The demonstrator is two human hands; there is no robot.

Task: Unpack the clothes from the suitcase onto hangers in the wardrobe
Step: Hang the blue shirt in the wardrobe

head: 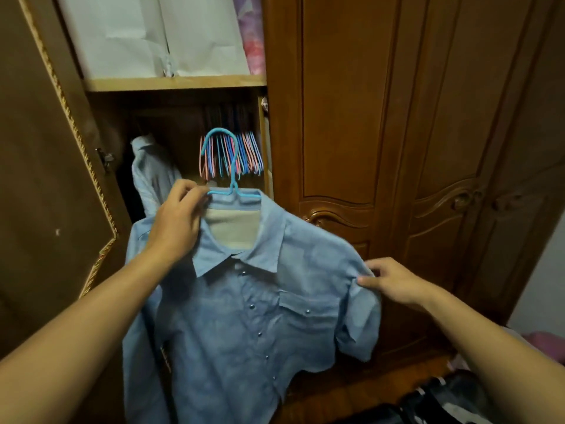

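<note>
A light blue snap-button shirt [244, 316] hangs on a blue wire hanger [227, 166] in front of the open wardrobe. My left hand [177, 221] grips the hanger and the shirt's collar at its left side. My right hand [394, 281] pinches the shirt's right shoulder seam. Inside the wardrobe [171, 84], another pale blue shirt [153, 172] hangs at the left, and several empty pink and blue hangers [244, 154] hang bunched at the right. Dark clothes in the suitcase [443, 399] show at the bottom right.
The wardrobe's left door [46, 179] stands open at my left. Closed carved wooden doors [397, 148] fill the right. White bags [153, 35] sit on the upper shelf. Something pink [547, 341] lies at the far right edge.
</note>
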